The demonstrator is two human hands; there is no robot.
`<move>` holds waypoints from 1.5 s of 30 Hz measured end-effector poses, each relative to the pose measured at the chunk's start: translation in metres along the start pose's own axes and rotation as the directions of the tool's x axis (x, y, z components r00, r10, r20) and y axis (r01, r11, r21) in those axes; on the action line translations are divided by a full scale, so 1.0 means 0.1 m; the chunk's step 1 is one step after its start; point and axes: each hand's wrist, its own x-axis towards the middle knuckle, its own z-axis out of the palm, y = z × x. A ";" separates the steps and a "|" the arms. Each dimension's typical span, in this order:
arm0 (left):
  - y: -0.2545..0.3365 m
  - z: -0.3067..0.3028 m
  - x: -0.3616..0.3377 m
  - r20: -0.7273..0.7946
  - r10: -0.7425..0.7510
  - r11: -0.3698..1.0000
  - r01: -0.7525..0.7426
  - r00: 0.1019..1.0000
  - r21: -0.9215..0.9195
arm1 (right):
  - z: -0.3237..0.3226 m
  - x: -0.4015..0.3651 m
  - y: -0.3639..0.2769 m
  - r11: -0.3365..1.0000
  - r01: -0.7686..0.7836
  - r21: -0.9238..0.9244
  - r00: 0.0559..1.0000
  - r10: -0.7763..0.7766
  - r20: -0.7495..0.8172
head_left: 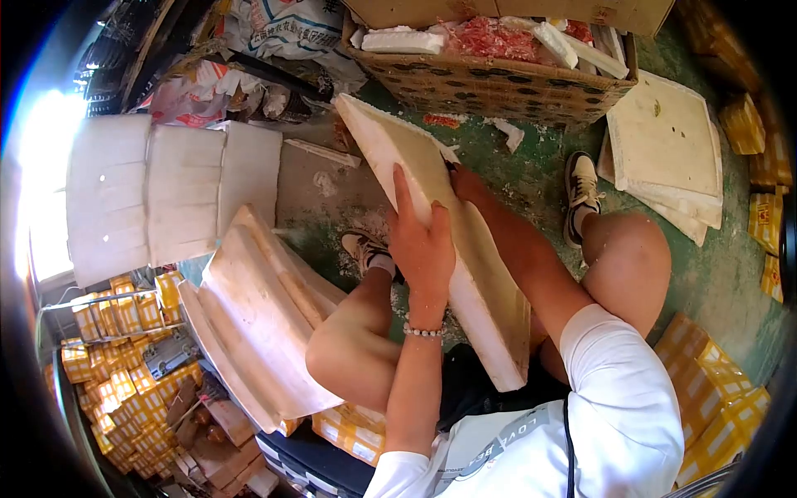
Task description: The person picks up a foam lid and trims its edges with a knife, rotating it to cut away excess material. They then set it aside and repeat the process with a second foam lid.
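Note:
A long, off-white foam lid [490, 307] is tilted up between my legs, its near end close to my lap. My left hand [422, 241], with a beaded bracelet at the wrist, grips the lid's edge; one finger lies stretched along its pale face. My right hand [471, 184] is at the lid's other side near the far end, fingers closed. A small dark bit shows at its fingertips, too hidden to name. Left of my knee lean several foam lids [266, 290], stacked together.
White foam boxes [187, 178] stand at the left. A cardboard box [498, 83] ahead holds foam scraps and red shreds. Flat foam sheets [664, 141] lie on the green floor at right. Yellow-taped packages [124, 398] pile up lower left, others [714, 382] at right.

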 end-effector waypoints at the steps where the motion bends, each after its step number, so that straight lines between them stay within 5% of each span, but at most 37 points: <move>1: 0.02 0.01 -0.01 -0.003 -0.005 1.000 0.004 1.000 -0.006 | 0.02 0.02 0.03 1.000 0.001 -0.008 1.000 -0.001 0.002; 4: 0.08 0.01 -0.01 -0.008 -0.033 0.999 0.033 0.999 0.010 | 0.15 0.13 0.16 0.990 0.073 -0.124 0.995 -0.082 -0.065; 7: 0.07 0.02 -0.01 0.012 -0.066 0.996 0.065 0.998 0.060 | 0.15 0.12 0.17 0.993 0.120 -0.009 0.988 -0.120 -0.097; 9: 0.00 0.06 -0.01 -0.045 0.011 0.999 -0.009 0.999 0.041 | 0.00 0.02 0.05 0.946 0.153 -0.284 0.983 -0.116 0.142; 13: 0.03 0.07 0.00 -0.029 0.006 0.997 -0.004 1.000 0.073 | -0.08 -0.20 -0.08 0.974 0.035 -0.223 0.995 -0.013 0.096; 15: 0.05 0.06 0.02 -0.019 -0.031 0.996 0.033 0.999 0.086 | 0.14 0.01 0.15 0.999 -0.011 -0.030 1.000 0.011 0.022; 19: 0.03 0.06 0.02 -0.024 -0.019 0.998 0.021 1.000 0.067 | 0.12 0.10 0.19 0.998 -0.023 -0.052 0.997 0.027 0.075; 24: -0.05 0.03 0.00 -0.059 0.032 0.999 -0.030 0.998 0.034 | 0.21 0.14 0.25 0.950 0.140 -0.281 0.990 -0.135 0.034; 28: -0.12 -0.01 -0.02 -0.052 0.030 0.998 -0.027 0.998 0.055 | 0.10 -0.07 0.09 0.964 0.062 -0.258 0.989 -0.025 0.144; 31: -0.11 -0.01 0.01 -0.017 -0.035 0.999 0.034 0.999 -0.027 | 0.15 -0.08 0.19 0.864 0.155 -0.479 0.985 -0.097 0.143; 33: -0.15 0.03 0.02 -0.047 0.000 1.000 0.001 0.999 0.021 | 0.23 -0.05 0.28 0.958 0.072 -0.277 0.996 -0.056 0.064; 36: -0.10 0.01 0.01 -0.046 0.014 0.999 -0.012 0.999 0.035 | 0.84 0.78 1.22 0.763 0.239 -0.601 0.970 -0.212 0.117; 37: -0.10 0.02 0.01 -0.047 0.014 0.999 -0.012 0.999 0.034 | 0.75 0.71 1.12 0.762 0.240 -0.602 0.970 -0.214 0.117; 39: -0.10 0.02 0.03 -0.026 -0.027 0.999 0.026 0.999 -0.026 | 0.43 0.45 0.71 0.988 -0.025 -0.150 0.990 0.045 0.132; 42: -0.12 0.00 0.00 -0.049 0.011 0.999 -0.010 0.999 0.030 | 0.49 0.36 0.75 0.951 0.211 -0.227 0.973 -0.227 -0.047; 45: -0.11 -0.01 0.00 -0.042 -0.003 1.000 0.002 0.999 -0.013 | 0.36 0.29 0.65 0.859 0.244 -0.450 0.970 -0.208 0.128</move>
